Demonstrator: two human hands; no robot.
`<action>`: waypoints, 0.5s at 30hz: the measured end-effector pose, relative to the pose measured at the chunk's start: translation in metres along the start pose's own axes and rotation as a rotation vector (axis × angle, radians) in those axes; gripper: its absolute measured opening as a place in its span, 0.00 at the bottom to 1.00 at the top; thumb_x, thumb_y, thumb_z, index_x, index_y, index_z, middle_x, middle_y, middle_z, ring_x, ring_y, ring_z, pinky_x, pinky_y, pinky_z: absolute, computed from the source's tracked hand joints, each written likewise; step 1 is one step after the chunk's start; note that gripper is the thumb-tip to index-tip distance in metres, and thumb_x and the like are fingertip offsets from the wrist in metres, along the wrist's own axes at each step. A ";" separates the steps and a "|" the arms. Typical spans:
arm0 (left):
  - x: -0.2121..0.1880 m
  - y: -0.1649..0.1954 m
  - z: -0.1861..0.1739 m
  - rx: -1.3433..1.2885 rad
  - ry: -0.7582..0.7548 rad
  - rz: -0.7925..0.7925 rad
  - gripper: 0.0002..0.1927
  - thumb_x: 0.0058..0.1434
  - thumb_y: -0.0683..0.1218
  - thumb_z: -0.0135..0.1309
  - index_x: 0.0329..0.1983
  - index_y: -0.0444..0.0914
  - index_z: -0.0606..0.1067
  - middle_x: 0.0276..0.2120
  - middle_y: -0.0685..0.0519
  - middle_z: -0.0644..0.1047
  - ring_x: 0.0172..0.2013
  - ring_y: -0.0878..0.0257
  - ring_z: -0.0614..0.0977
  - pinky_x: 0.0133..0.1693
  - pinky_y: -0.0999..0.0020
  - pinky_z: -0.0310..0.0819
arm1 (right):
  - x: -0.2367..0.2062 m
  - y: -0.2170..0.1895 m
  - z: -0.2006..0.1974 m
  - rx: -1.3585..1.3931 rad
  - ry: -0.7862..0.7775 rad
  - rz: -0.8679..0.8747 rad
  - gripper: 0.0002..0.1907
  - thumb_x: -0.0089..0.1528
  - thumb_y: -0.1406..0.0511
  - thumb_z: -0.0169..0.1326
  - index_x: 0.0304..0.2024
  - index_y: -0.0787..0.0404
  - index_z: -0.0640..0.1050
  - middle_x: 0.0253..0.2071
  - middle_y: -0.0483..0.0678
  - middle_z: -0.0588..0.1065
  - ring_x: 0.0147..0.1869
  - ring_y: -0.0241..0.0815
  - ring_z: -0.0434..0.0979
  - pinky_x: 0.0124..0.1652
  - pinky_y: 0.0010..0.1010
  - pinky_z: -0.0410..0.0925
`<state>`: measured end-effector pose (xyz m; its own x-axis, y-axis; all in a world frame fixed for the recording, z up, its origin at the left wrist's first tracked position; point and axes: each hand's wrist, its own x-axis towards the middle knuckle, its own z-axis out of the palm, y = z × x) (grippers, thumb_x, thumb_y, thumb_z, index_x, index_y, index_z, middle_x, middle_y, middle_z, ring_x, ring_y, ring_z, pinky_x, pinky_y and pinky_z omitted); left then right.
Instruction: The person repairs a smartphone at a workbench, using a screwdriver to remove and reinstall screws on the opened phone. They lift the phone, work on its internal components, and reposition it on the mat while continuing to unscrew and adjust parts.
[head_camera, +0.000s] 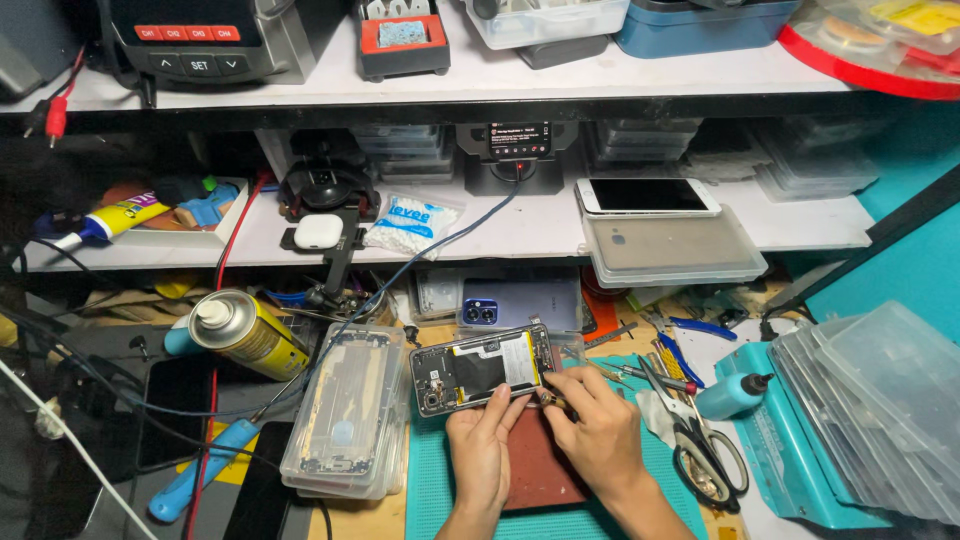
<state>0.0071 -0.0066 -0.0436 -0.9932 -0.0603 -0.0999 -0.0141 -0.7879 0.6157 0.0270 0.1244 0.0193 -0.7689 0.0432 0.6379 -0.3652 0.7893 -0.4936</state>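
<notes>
An opened smartphone (480, 367), its back off and battery and boards showing, lies tilted on a green work mat (430, 490). My left hand (482, 445) steadies the phone from below, fingers on its lower edge. My right hand (596, 420) pinches a small tool or part at the phone's right end; what it grips is too small to name. A dark red pad (540, 472) lies under both hands.
A clear plastic box (345, 410) with a phone frame sits left of the mat, a yellow spray can (245, 330) beyond it. Scissors (700, 440), tweezers, a blue bottle (728, 394) and stacked clear lids (880, 400) crowd the right. Shelves above hold phones and equipment.
</notes>
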 end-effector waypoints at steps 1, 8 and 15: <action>0.000 0.000 0.000 0.000 0.002 0.001 0.15 0.64 0.36 0.53 0.53 0.27 0.75 0.47 0.43 0.81 0.46 0.54 0.84 0.53 0.52 0.80 | 0.000 0.000 -0.001 -0.003 0.004 -0.011 0.12 0.51 0.69 0.64 0.38 0.61 0.83 0.38 0.47 0.78 0.33 0.47 0.82 0.31 0.34 0.74; -0.001 0.001 0.001 -0.003 0.023 -0.012 0.15 0.63 0.36 0.53 0.53 0.27 0.75 0.47 0.43 0.81 0.46 0.53 0.84 0.53 0.52 0.80 | 0.000 0.002 -0.001 -0.044 0.001 -0.078 0.12 0.52 0.66 0.65 0.39 0.59 0.83 0.43 0.48 0.79 0.32 0.47 0.82 0.31 0.34 0.74; -0.001 0.001 0.001 0.007 0.016 -0.009 0.14 0.64 0.36 0.52 0.52 0.26 0.75 0.47 0.42 0.81 0.46 0.54 0.84 0.53 0.52 0.80 | -0.001 0.006 0.001 -0.062 -0.003 -0.067 0.14 0.52 0.67 0.64 0.41 0.61 0.83 0.41 0.48 0.80 0.33 0.48 0.82 0.32 0.35 0.74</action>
<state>0.0077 -0.0069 -0.0421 -0.9910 -0.0627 -0.1182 -0.0244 -0.7839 0.6204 0.0252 0.1286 0.0147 -0.7457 -0.0126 0.6662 -0.3824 0.8268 -0.4125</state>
